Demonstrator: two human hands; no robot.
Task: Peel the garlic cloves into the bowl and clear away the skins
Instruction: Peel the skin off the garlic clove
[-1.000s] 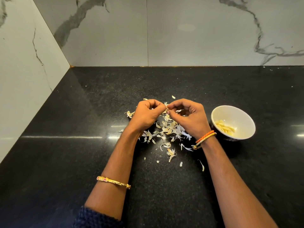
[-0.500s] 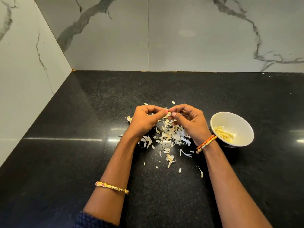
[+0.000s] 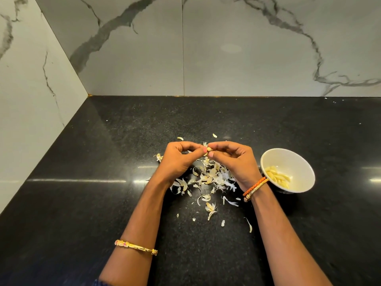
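Both forearms reach forward; the left hand [image 3: 176, 161] and right hand [image 3: 237, 162] meet fingertip to fingertip, fingers curled, pinching.

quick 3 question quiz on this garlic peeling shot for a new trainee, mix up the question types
1. True or false: the white bowl stands beside the right hand, not the left hand.
2. Multiple choice: where does the pile of skins lie? A) in the bowl B) on the black counter below the hands C) against the marble wall
3. Fill in: both hands pinch one garlic ____ between their fingers.

Key: 1 true; 2 B; 3 clove. The peeled cloves already lie in the bowl.
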